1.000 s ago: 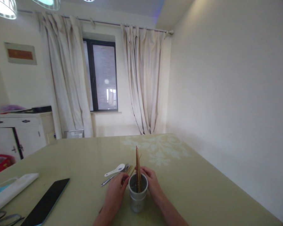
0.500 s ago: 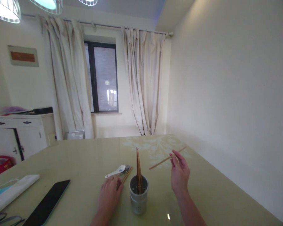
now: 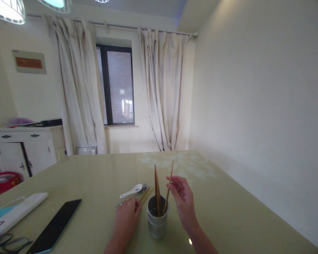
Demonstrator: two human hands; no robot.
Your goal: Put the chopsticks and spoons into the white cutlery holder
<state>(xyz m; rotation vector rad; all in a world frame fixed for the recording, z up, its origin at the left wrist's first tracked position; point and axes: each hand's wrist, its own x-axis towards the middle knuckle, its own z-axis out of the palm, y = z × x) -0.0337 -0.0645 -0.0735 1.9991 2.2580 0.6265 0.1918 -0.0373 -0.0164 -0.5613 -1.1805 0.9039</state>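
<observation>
My right hand [image 3: 184, 199] pinches a light wooden chopstick [image 3: 171, 171]. It stands nearly upright, its lower end inside the mouth of a grey cylindrical holder [image 3: 157, 225]. Several darker brown chopsticks [image 3: 157, 187] lean together in that holder. To its left, my left hand [image 3: 128, 213] rests low on the table, fingers curled over more wooden chopsticks [image 3: 146, 195] whose far ends stick out past the fingertips. Just beyond this hand lie a white spoon [image 3: 132, 190] and a metal spoon [image 3: 144, 187], the latter partly hidden.
A black phone [image 3: 55, 224] lies on the greenish table [image 3: 100, 176] at the left. Beside it are a white elongated case [image 3: 18, 213] and eyeglasses [image 3: 10, 243]. A wall [image 3: 254, 106] runs along the right side; a white cabinet [image 3: 37, 148] stands at the back left.
My right hand has moved left to the holder. The chopstick in it has turned from slanted to nearly upright, its lower end now in the holder. My left hand has stayed nearly in place.
</observation>
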